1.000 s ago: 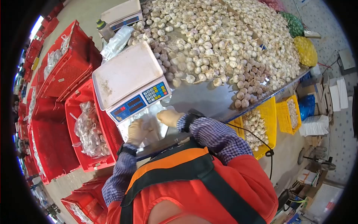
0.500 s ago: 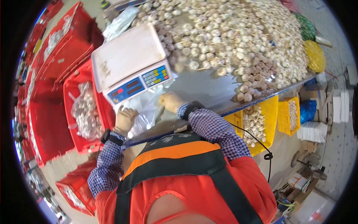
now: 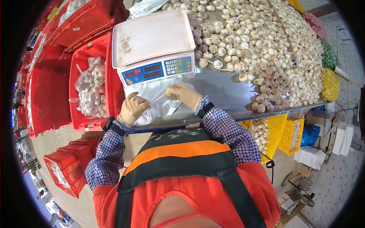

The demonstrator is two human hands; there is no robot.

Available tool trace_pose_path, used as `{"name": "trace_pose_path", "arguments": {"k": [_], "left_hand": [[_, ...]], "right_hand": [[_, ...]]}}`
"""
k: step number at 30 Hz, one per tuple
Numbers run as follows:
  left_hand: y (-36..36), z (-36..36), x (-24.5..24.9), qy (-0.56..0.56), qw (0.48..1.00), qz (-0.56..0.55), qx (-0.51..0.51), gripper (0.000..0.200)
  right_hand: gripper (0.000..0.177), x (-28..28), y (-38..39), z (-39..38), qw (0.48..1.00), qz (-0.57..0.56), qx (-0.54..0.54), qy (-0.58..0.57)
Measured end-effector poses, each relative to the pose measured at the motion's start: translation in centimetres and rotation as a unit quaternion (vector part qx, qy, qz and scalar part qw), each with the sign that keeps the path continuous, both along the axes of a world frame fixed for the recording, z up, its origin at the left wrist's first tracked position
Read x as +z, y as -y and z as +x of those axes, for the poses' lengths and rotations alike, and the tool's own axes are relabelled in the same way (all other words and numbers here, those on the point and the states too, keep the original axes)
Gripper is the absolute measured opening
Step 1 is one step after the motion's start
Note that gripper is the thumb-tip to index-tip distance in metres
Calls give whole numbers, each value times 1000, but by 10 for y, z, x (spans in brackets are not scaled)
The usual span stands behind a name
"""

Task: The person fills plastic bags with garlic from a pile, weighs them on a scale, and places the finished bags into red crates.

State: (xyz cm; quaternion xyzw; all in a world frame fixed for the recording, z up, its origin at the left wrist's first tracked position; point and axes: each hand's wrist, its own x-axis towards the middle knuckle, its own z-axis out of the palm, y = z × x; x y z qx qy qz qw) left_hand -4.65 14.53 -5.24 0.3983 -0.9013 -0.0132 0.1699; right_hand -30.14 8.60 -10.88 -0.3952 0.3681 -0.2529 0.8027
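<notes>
A clear plastic bag [image 3: 161, 91] lies at the table's front edge, just below the digital scale [image 3: 154, 40]. My left hand [image 3: 133, 108], in a pale glove, has its fingers curled together at the bag's left side. On the bag's right side my right hand [image 3: 184, 95], gloved as well, has its fingers pinched at the film. Both hands seem to hold the bag, which is thin and hard to make out at the fingertips. Beyond the scale's right side, many garlic bulbs [image 3: 243, 38] are heaped, with a darker group [image 3: 272, 85] nearer the front.
Red crates stand at the left, one holding bagged garlic [image 3: 91, 89]. Yellow crates [image 3: 279, 133] with garlic are below the table's right edge [image 3: 304, 108]. A black cable [image 3: 270, 164] hangs there. Yellow and green net sacks lie at the far right.
The camera view has shifted, so scale and garlic appear higher and further right. My left hand's fingers are more curled, and the bag lies spread between my hands.
</notes>
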Motion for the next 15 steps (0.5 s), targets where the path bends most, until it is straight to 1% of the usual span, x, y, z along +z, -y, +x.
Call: {"name": "trace_pose_path", "arguments": {"k": [1,2,3,4,5,7,8,9,11,12,13,14,15], "left_hand": [[-1,1,4,-8,1000,12,-6,19],[0,0,7,-12,1000,13,-3,19],[0,-1,9,-22,999,9,-23,21],[0,-3,10,-33,999,5,-42,23],[1,-6,8,-36,999,7,-40,23],[4,-12,7,8,1000,17,-22,22],[6,-16,8,-39,999,17,-1,30],[9,-24,13,-41,999,17,0,30],[13,-48,29,-133,980,105,106,40],[19,-63,38,-194,966,137,102,47],[21,-82,46,-238,953,152,107,49],[25,-100,51,-250,948,171,96,40],[27,-117,51,-251,947,171,98,40]], "right_hand": [[46,6,-2,-2,1000,0,3,-4],[40,12,-4,-5,999,29,32,3],[34,19,-8,-9,996,59,61,11],[24,38,-10,-13,993,-73,73,-59],[24,44,-11,-17,993,-71,76,-62],[25,58,-12,-25,993,-42,29,-107],[23,96,-10,-33,975,-91,36,-200],[23,95,-13,-40,975,-91,38,-201],[24,89,-18,-51,966,-139,-60,-212],[27,84,-18,-56,962,-121,-49,-238],[27,85,-19,-56,962,-120,-47,-239],[26,87,-21,-56,966,-118,-70,-217],[26,90,-24,-56,970,-117,-93,-194]]}}
